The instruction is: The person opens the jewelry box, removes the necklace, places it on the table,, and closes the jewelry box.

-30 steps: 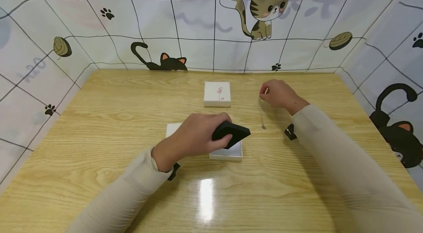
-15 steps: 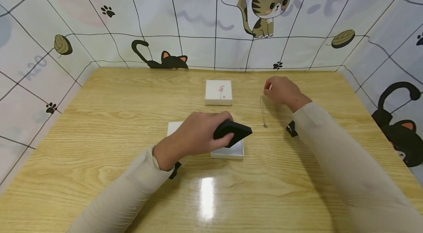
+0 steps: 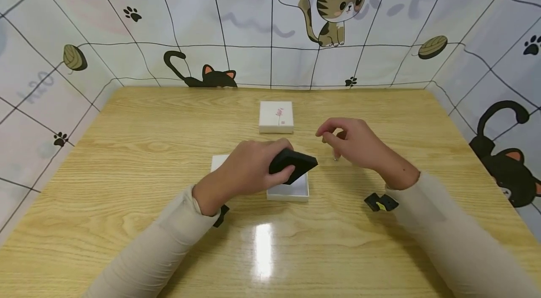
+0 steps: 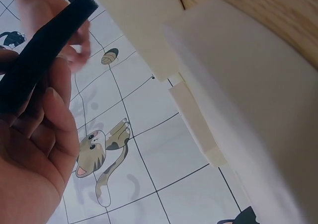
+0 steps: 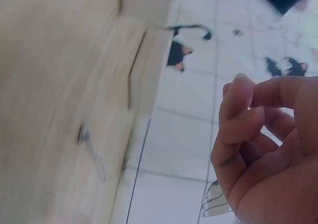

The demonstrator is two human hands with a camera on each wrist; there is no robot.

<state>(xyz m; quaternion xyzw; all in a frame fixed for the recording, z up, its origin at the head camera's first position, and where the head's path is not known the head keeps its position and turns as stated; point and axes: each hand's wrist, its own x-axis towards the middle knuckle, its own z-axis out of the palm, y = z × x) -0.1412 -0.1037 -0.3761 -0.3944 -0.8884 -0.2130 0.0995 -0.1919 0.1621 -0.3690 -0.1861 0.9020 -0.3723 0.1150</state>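
Observation:
My left hand point(image 3: 249, 166) grips a flat black pad point(image 3: 293, 166), thumb on its near side, tilted above an open white box point(image 3: 291, 193). In the left wrist view the fingers curl round the same black pad point(image 4: 49, 45). My right hand point(image 3: 355, 143) is over the table to the right, fingers loosely bent and nothing between them. A thin silver necklace point(image 5: 89, 144) lies on the table in the right wrist view. From the head, the right hand hides most of it, and only its small pendant point(image 3: 336, 159) shows below the fingers.
A small white box point(image 3: 276, 117) with a pink flower print stands further back. Another white piece point(image 3: 219, 161) shows partly behind the left hand. The wooden table point(image 3: 169, 119) ends at a cat-print backdrop point(image 3: 249, 63) behind and at both sides.
My right hand has let go of the necklace chain, laid it on the table, and moved left and nearer. The left hand stays in place with the black pad.

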